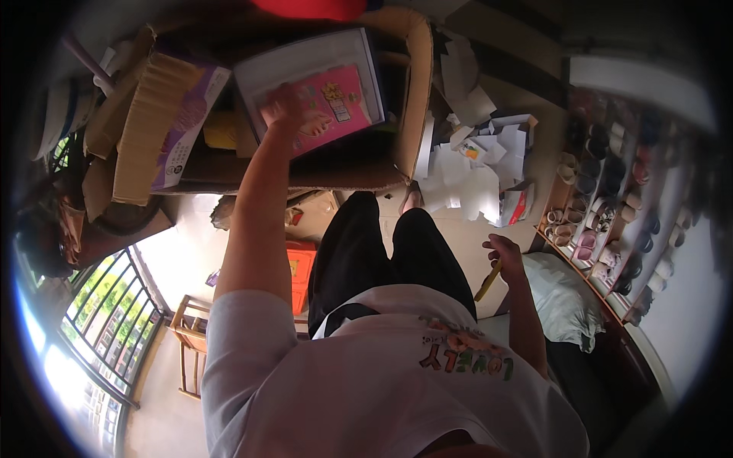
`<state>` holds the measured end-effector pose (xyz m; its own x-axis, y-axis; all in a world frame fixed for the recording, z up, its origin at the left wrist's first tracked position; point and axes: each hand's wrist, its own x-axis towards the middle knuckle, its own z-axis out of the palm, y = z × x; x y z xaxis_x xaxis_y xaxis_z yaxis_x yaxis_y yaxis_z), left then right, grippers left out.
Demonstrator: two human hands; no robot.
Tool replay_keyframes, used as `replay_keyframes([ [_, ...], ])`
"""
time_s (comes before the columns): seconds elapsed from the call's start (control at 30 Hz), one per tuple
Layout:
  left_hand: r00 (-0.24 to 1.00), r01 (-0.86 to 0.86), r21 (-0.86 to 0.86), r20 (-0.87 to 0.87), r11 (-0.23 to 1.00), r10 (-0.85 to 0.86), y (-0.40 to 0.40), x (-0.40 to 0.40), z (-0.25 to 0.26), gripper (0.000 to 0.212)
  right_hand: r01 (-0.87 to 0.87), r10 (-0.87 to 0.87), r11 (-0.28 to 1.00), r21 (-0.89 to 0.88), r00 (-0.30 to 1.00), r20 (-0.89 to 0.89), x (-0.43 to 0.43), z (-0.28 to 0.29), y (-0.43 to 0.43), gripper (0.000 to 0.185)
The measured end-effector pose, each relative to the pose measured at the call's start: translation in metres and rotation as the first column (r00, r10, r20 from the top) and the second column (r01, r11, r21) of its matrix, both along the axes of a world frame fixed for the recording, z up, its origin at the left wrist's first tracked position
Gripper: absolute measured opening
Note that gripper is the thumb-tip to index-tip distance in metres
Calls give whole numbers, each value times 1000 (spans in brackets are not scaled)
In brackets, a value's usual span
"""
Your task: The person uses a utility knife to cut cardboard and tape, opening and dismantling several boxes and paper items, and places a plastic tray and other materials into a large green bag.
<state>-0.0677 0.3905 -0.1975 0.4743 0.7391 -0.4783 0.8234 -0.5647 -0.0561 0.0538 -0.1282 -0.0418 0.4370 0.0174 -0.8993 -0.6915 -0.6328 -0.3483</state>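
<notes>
My left hand (282,109), blurred, reaches to the left end of a flat pink printed package (338,94). Whether its fingers grip the package or only rest on it is not clear. The package lies in a shallow white box or lid (303,54), which sits tilted over a large cardboard carton (420,97). Down at my right side, my right hand (507,257) holds a slim yellow tool (488,281), perhaps a utility knife, its tip pointing toward my thigh.
Torn white paper and flattened boxes (467,172) litter the floor right of the carton. A purple-and-white carton (186,123) leans at the left. Shoes fill a rack (607,229) on the right, near a pale stuffed bag (558,292). An orange box (300,269) and bamboo chair (192,332) stand left.
</notes>
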Motion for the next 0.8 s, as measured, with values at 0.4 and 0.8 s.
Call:
replay_keyframes([
  [0.4, 996, 53, -238, -53, 970, -68, 30, 25, 51, 60, -74, 72, 996, -40, 996, -47, -10, -6, 8, 36],
  [0.8, 668, 537, -713, 686, 451, 288, -62, -31, 217, 7, -379, 233, 804, 459, 910, 343, 14, 44, 170, 48],
])
